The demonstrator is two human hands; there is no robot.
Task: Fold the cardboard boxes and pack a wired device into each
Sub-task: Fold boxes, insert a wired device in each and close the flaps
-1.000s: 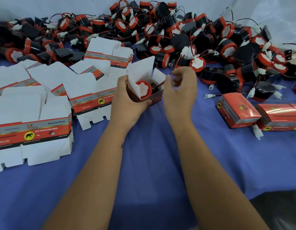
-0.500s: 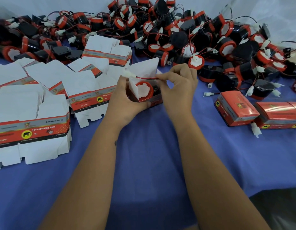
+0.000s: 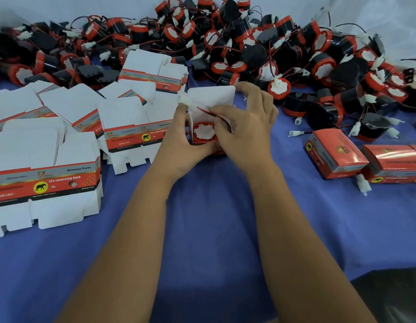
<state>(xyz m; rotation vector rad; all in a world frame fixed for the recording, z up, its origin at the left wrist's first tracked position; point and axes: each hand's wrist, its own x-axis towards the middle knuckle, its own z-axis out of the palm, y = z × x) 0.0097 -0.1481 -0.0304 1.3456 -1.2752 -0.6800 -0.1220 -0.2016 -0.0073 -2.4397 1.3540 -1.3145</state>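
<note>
An open cardboard box with white flaps up stands at the centre of the blue cloth. Inside it sits a red and black round wired device, white face up. My left hand grips the box's left side and pinches the white connector at the end of the device's red wire. My right hand holds the box's right side, its thumb and fingers pinching the red wire over the opening. The box's lower body is hidden behind both hands.
Stacks of flat unfolded boxes lie on the left. A large heap of red and black wired devices fills the back. Two closed red boxes rest on the right. A dark object sits at the bottom right corner.
My right hand has moved from the box's right rim onto the red wire and stretched it across the opening, then lowered it toward the box. My left hand now pinches the white connector.
</note>
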